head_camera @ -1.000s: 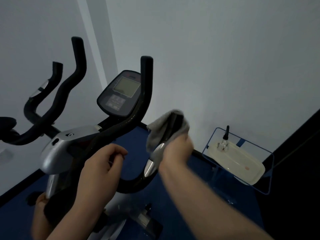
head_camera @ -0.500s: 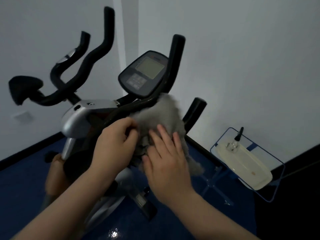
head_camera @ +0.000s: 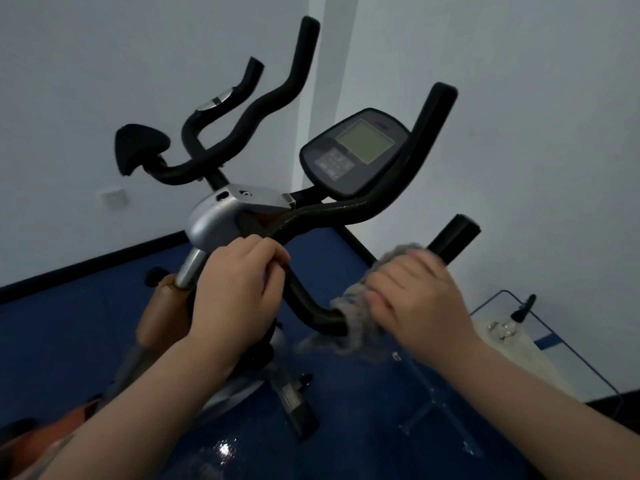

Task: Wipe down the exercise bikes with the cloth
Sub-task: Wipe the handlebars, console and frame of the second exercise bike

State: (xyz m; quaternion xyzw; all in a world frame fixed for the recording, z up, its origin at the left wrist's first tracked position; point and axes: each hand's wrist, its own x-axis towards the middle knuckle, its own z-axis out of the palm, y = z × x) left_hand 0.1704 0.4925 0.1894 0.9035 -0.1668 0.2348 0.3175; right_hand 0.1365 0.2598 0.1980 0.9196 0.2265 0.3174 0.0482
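An exercise bike with black curved handlebars [head_camera: 349, 209], a silver stem cover [head_camera: 214, 216] and a console [head_camera: 356, 150] fills the middle of the head view. My left hand [head_camera: 235, 292] grips the handlebar just below the stem cover. My right hand [head_camera: 415, 299] holds a grey cloth [head_camera: 356, 317] wrapped round the lower right grip of the handlebar. The grip's black end [head_camera: 453, 237] sticks out beyond my right hand. The cloth's loose end hangs down under the bar.
A white tray on a blue wire stand [head_camera: 512, 334] holds a small spray bottle [head_camera: 523, 306] at the right. White walls stand close behind the bike. The floor [head_camera: 69, 334] is blue with a black skirting. A bike foot [head_camera: 298, 410] lies below.
My right hand has carried the cloth from the middle of the handlebar out to the lower right grip. My left hand has let go of the cloth and now grips the bar.
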